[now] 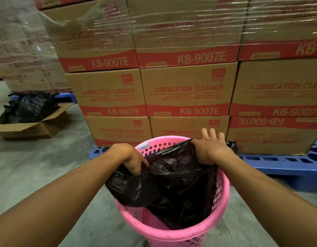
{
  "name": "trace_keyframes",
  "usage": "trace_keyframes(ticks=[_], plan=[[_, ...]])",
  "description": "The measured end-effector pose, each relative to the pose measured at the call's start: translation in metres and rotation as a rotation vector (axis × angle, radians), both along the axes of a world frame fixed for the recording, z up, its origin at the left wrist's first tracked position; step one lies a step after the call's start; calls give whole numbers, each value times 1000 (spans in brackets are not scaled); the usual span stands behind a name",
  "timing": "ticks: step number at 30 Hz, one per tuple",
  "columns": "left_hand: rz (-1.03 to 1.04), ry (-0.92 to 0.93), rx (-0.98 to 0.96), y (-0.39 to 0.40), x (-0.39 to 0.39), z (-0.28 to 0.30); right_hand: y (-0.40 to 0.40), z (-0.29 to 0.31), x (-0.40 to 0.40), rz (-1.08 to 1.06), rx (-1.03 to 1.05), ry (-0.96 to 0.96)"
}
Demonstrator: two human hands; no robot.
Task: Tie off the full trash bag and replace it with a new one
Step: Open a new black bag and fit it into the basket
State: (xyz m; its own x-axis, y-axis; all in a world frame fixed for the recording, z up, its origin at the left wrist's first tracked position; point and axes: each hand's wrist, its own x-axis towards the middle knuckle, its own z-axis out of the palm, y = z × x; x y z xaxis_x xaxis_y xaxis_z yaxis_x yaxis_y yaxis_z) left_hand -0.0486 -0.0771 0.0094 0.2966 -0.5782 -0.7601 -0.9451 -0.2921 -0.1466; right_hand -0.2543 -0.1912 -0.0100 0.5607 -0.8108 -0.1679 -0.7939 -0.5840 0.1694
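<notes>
Two hands: both mine are on the new bag; I judge the step in hand is seating its mouth over the bin rim.
Boxes [188, 90]: stacked on a blue pallet [285, 163] just behind the bin; they leave little room at the far rim, so I would work the sides first.
Bin [172, 236]: pink, perforated, upright on the floor, my landmark; its near rim is bare.
New bag [173, 186]: black, half inside the bin, slumped over its left rim, mouth not yet spread.
Full bag [27, 107]: sits in an open carton, well left of the bin and further back; I cannot tell whether it is knotted.
Right hand [210, 148]: at the bin's far right rim, thumb pinching film, fingers spread; I would fold that edge down outside.
Left hand [131, 157]: at the bin's left rim, closed on bunched film; I would pull it outward and hook it over.
</notes>
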Motion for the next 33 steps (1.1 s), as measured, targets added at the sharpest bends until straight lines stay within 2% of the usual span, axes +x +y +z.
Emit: trace_keyframes(ticks=[1, 3, 6, 11, 13, 15, 19, 22, 26, 33], plan=[[-5, -14, -37, -1, 0, 0, -2, -2, 2, -10, 65, -18], [-1, -67, -241, -4, 5, 0, -4, -4, 5, -46, 178, -136], [75, -184, -568, -8, 15, -2, -5, -7, 9, -84, 98, -310], [12, -478, -670, -21, 21, -7, -8, -9, 15, -85, -20, -339], [18, -499, -684, -28, 23, -9, -12, -10, 18, -104, 1, -347], [105, -383, -664, -35, 29, -15, -18, -14, 18, -138, 84, -388], [305, 40, -611, -35, 44, -40, -36, -28, 6, -253, 411, -556], [407, 297, -681, -24, 47, -54, -47, -31, -5, -277, 599, -741], [481, 402, -716, -26, 37, -51, -53, -31, -22, -328, 770, -817], [582, 425, -811, -56, -4, -57, -60, -20, -86, -461, 817, -913]])
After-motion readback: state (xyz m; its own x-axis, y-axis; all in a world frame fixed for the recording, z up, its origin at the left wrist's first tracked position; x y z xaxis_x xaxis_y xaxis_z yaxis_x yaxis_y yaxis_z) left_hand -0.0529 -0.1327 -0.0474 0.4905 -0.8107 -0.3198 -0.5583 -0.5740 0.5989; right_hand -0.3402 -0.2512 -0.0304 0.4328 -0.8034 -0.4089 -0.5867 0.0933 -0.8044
